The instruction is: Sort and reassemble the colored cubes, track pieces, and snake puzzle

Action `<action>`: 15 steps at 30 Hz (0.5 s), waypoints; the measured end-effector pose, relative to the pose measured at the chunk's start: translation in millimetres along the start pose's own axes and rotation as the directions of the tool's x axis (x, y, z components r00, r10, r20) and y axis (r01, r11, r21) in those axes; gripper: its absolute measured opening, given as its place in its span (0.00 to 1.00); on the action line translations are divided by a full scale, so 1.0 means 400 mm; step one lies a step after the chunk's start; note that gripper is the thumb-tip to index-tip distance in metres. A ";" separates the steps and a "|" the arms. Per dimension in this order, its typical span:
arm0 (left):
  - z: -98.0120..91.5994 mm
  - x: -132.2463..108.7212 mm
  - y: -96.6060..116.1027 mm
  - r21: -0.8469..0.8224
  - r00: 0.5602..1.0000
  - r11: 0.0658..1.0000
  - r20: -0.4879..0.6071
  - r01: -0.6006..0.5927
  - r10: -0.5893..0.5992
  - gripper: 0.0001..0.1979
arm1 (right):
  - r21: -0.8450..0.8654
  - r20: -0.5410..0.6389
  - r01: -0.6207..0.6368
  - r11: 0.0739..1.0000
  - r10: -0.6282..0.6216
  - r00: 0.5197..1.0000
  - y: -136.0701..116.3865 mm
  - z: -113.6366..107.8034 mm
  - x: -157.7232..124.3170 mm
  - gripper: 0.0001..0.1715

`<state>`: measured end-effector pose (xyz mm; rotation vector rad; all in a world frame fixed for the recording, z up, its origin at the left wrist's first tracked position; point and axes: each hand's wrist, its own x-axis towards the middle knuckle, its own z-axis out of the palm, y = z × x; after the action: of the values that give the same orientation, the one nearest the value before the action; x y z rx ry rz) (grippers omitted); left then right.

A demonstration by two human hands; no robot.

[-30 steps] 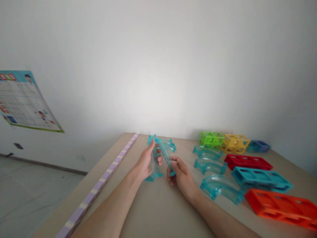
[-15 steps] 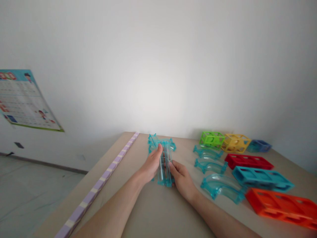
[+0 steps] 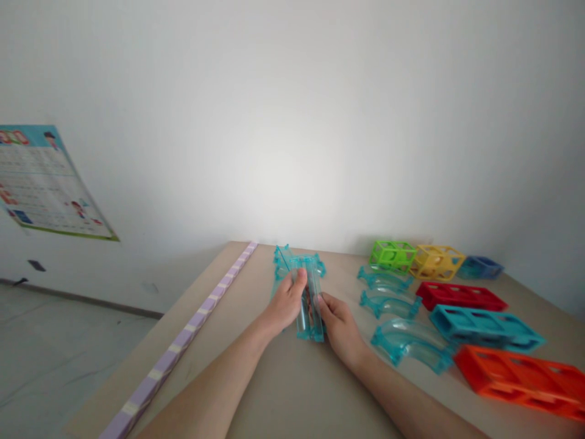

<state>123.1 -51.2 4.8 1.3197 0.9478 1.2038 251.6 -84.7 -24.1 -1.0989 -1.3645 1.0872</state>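
Both my hands are on a straight, clear teal track piece (image 3: 311, 300) that lies lengthwise on the beige table (image 3: 283, 390). My left hand (image 3: 286, 303) grips its left side, thumb on top. Against the piece's right side, my right hand (image 3: 337, 326) has its fingers curled around it. More clear teal track pieces (image 3: 282, 259) lie just beyond, partly hidden by my left hand.
To the right lie three curved clear teal tracks (image 3: 409, 344). Beyond them are open-frame blocks: green (image 3: 392, 255), yellow (image 3: 437, 262), small blue (image 3: 479, 267), red (image 3: 460, 297), long teal (image 3: 485, 328), orange (image 3: 521, 378). A purple-striped strip (image 3: 183, 344) edges the table's left side. A poster (image 3: 41, 183) hangs on the wall.
A second ago I held two track pieces up off the table, one in each hand. Now the straight piece lies flat with both hands pressed at its sides.
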 end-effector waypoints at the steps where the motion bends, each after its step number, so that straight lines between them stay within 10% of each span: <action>1: 0.000 0.000 -0.001 0.006 1.000 1.000 0.000 -0.007 0.007 0.23 | 0.002 -0.002 -0.002 1.000 0.002 1.000 0.000 0.000 0.000 0.32; 15: -0.001 0.000 0.004 0.163 0.995 0.982 0.034 -0.098 0.094 0.19 | -0.043 -0.047 0.031 0.999 -0.033 0.998 -0.006 -0.004 0.000 0.32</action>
<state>122.8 -51.3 6.5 1.5236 0.9911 1.1982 252.9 -85.1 -21.7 -1.1233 -1.3680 1.0076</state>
